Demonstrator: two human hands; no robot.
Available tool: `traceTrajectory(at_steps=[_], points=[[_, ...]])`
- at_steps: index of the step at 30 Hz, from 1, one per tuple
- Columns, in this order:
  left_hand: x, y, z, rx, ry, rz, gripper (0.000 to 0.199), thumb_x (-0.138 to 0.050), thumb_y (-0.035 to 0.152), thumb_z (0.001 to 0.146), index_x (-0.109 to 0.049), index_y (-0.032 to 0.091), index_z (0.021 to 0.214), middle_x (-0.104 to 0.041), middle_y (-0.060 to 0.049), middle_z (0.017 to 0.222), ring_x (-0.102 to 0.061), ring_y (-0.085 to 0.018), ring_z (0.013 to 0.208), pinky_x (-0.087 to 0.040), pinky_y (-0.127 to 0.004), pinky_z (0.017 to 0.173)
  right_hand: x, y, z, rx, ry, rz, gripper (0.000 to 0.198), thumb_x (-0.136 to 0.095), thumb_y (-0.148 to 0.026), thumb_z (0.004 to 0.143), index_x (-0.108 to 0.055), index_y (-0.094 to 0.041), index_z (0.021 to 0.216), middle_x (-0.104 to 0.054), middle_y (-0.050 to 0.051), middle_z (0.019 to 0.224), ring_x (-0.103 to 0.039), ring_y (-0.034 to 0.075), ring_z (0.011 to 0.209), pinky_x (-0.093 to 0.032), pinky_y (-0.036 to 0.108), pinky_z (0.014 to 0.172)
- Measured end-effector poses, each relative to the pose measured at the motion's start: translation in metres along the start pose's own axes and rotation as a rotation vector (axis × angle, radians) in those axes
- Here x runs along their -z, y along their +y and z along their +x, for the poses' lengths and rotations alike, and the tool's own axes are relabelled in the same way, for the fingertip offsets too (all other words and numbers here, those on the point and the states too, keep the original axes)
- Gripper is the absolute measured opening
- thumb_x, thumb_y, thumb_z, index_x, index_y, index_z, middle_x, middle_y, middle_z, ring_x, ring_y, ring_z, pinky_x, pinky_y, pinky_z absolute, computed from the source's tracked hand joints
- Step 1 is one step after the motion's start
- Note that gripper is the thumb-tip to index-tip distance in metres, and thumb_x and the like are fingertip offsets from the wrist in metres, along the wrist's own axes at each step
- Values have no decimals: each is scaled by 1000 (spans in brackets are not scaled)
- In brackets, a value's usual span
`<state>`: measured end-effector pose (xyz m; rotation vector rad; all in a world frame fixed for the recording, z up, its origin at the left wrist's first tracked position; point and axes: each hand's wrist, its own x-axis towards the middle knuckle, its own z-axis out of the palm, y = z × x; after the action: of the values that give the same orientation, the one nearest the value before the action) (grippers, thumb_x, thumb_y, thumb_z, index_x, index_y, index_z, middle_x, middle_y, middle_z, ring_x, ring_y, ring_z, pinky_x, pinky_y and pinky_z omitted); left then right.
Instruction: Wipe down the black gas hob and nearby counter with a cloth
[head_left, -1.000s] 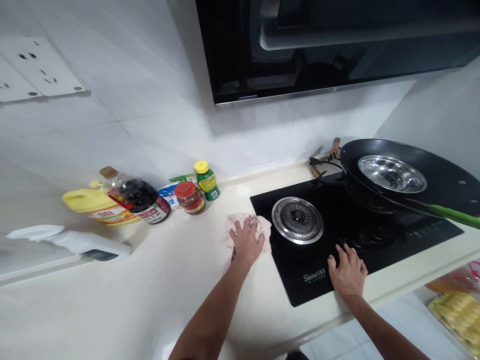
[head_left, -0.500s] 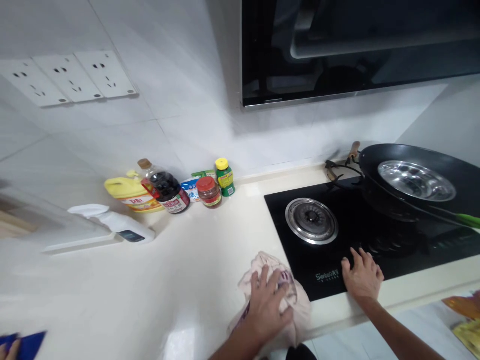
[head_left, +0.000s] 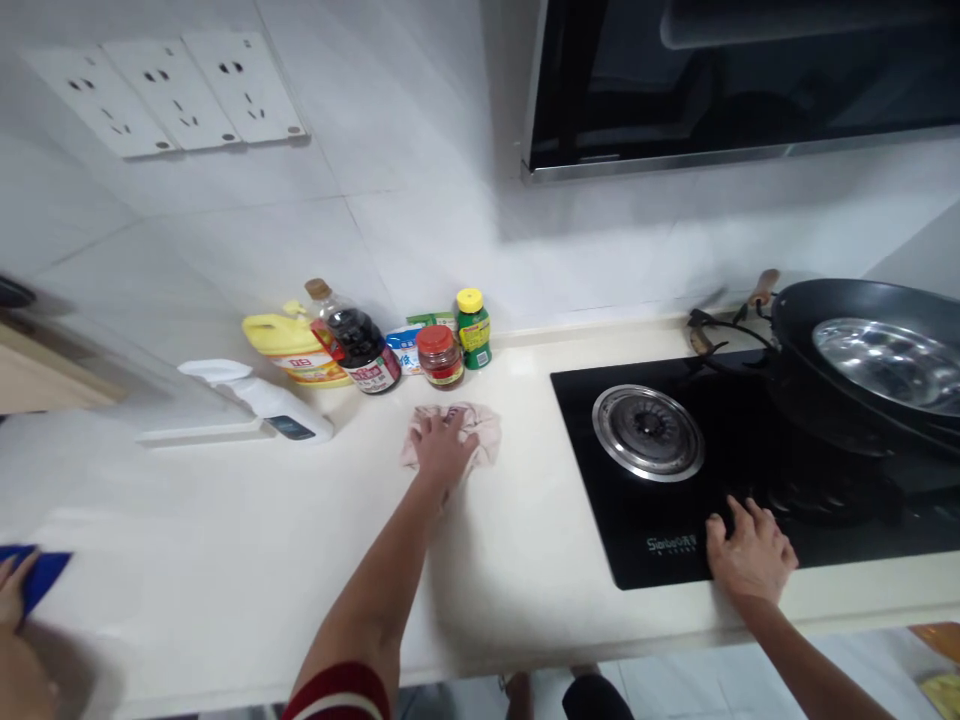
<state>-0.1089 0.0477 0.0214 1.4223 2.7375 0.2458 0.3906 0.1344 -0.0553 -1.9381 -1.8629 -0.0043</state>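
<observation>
My left hand (head_left: 442,450) presses a pale pink cloth (head_left: 486,432) onto the white countertop, fingers bent over it and gripping it. Just behind the cloth stand a red-lidded jar (head_left: 440,358) and a green bottle with a yellow cap (head_left: 474,330). My right hand (head_left: 750,552) rests on the front edge of the black cooktop (head_left: 585,470), fingers apart and holding nothing. A round burner (head_left: 649,432) lies beyond it, to the left.
Against the wall stand a dark sauce bottle (head_left: 360,345), a yellow jug (head_left: 296,350) and a white spray bottle (head_left: 281,408). A black wok (head_left: 802,330) holding a metal bowl (head_left: 892,360) sits at right. Another person's hand (head_left: 15,590) touches a blue cloth (head_left: 49,580) at far left.
My left hand has slid the pink cloth from beside the cooktop's front corner back and left toward the jars. My right hand stays on the cooktop edge. The view has shifted left.
</observation>
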Motion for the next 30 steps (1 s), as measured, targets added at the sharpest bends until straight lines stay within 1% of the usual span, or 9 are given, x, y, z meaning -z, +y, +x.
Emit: traceTrajectory(at_steps=[6,8,11,16,20,23,26,28,30], points=[[25,-77,-3,199,6,39,67,-50,68,89,-61,30,144,-53,-18,155,-45,-45,142,-28,-69,119,0,4,1,-6,-28,4,59,-37,-48,98,-61,-17,143,-52,20,156,-42,39,147,-31,62,118],[25,-90,-16,250,20,30,68,-46,67,91,-56,30,148,-43,-17,165,-35,-46,150,-27,-71,120,0,4,1,-2,-27,4,60,-36,-49,98,-61,-17,142,-52,20,155,-42,39,147,-31,62,118],[17,-89,-39,276,20,8,68,-43,65,94,-51,32,152,-31,-12,174,-20,-49,158,-24,-75,121,3,2,1,-4,-15,6,61,-37,-49,97,-62,-15,142,-53,21,154,-44,40,145,-31,62,118],[-2,-47,-68,223,17,-33,69,-45,63,93,-50,30,154,-36,-13,172,-19,-53,158,-21,-80,121,6,-2,1,-9,-15,10,59,-40,-45,95,-61,-19,143,-54,19,152,-44,40,144,-30,64,117],[-18,10,-97,24,-7,-92,68,-50,64,92,-50,36,154,-39,-8,172,-17,-51,160,-19,-79,123,8,-3,1,-13,-23,22,59,-40,-45,96,-61,-17,144,-54,20,153,-43,41,146,-30,64,118],[-30,54,-144,-153,-38,-148,67,-54,66,89,-51,43,152,-42,-3,170,-20,-48,160,-21,-78,123,8,-2,1,-10,-24,31,60,-40,-45,97,-61,-16,144,-52,21,154,-43,41,146,-29,64,119],[-40,84,-203,-298,-61,-194,66,-52,69,89,-50,47,151,-44,2,169,-24,-43,160,-22,-74,125,6,2,1,-8,-18,27,61,-38,-46,96,-62,-16,143,-52,20,155,-43,40,147,-30,63,120],[-45,92,-238,-394,-63,-227,65,-52,71,89,-51,48,150,-43,3,169,-26,-41,160,-21,-72,127,4,5,1,-6,-14,26,62,-37,-47,96,-63,-15,143,-53,20,156,-43,40,148,-30,63,120],[-47,89,-258,-452,-53,-261,64,-51,71,90,-54,46,149,-44,3,168,-27,-40,160,-21,-70,128,3,7,1,-2,-20,27,64,-36,-49,95,-63,-15,142,-53,20,156,-43,42,147,-31,64,119]])
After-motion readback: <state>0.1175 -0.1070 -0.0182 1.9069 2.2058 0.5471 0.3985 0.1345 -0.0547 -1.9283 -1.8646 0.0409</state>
